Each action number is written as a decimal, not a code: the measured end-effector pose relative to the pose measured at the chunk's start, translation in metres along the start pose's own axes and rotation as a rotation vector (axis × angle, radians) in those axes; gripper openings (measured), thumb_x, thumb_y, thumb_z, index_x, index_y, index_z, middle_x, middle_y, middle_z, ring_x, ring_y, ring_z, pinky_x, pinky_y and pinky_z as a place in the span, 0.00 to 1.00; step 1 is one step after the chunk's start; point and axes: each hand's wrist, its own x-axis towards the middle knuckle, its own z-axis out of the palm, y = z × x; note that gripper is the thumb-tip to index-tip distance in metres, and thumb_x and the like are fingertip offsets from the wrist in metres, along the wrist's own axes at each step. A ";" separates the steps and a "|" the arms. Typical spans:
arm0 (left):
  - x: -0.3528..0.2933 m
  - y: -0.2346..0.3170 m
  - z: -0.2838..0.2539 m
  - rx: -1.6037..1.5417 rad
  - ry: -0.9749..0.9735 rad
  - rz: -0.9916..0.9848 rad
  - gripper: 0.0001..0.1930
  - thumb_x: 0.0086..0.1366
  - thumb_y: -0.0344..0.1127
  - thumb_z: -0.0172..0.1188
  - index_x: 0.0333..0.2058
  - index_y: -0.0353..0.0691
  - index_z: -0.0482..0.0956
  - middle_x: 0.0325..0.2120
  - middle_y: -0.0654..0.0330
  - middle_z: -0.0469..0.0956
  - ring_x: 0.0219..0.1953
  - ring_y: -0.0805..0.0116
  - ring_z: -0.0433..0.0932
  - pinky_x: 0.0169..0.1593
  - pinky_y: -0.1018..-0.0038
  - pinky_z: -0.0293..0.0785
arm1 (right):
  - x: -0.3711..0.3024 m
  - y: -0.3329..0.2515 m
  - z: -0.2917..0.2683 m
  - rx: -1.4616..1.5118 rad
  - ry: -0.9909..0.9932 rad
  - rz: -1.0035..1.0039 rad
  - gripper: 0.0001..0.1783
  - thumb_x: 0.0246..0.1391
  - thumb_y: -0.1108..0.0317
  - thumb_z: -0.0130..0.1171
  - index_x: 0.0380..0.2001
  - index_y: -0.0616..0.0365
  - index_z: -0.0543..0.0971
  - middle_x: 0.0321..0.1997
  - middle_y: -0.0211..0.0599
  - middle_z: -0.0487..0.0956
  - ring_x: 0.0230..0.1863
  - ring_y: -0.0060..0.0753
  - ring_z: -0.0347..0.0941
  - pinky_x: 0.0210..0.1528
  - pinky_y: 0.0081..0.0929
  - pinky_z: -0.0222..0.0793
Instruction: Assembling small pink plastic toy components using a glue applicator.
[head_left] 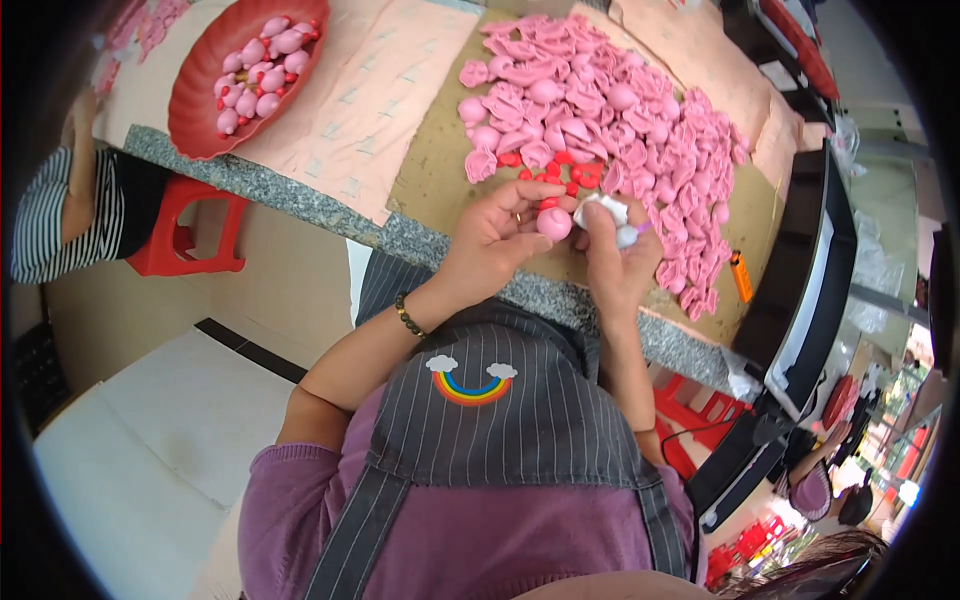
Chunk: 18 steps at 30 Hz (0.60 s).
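Piece in hand: a small round pink rubbery ball-shaped part, held just above the near edge of the brown cardboard sheet.
Left hand: fingers curled, fingertips pinching the pink part.
Right hand: fingers closed around a small white tube-like tool, its tip beside the pink part.
Just beyond: small red plastic bits, then a heap of pink moulded parts.
Far left: red oval tray of finished pink pieces on the granite counter.

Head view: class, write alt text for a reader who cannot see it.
A person's left hand holds a small pink rounded piece while the right hand grips a white lump beside it, above a board edge. Behind lie a heap of pink shaped pieces, small red bits and a red tray holding more pink pieces.
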 end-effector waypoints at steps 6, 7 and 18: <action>0.003 0.002 -0.008 -0.229 0.000 -0.018 0.20 0.60 0.20 0.50 0.51 0.35 0.64 0.53 0.49 0.66 0.52 0.59 0.70 0.57 0.67 0.64 | -0.010 -0.003 -0.013 -0.227 -0.108 -0.234 0.09 0.48 0.74 0.57 0.35 0.63 0.73 0.30 0.32 0.74 0.29 0.18 0.68 0.32 0.15 0.63; 0.004 0.004 -0.010 -0.245 -0.006 -0.001 0.19 0.61 0.21 0.49 0.52 0.35 0.64 0.53 0.49 0.66 0.52 0.58 0.70 0.57 0.66 0.64 | -0.013 -0.007 -0.014 -0.353 -0.121 -0.286 0.11 0.47 0.75 0.57 0.36 0.63 0.72 0.32 0.33 0.73 0.30 0.21 0.68 0.35 0.17 0.64; 0.007 0.016 -0.009 -0.448 -0.016 -0.085 0.18 0.64 0.25 0.48 0.52 0.37 0.64 0.52 0.48 0.66 0.47 0.57 0.74 0.51 0.66 0.72 | -0.024 0.000 0.008 -0.270 -0.171 -0.442 0.12 0.35 0.77 0.64 0.27 0.61 0.74 0.28 0.41 0.72 0.29 0.40 0.70 0.30 0.31 0.66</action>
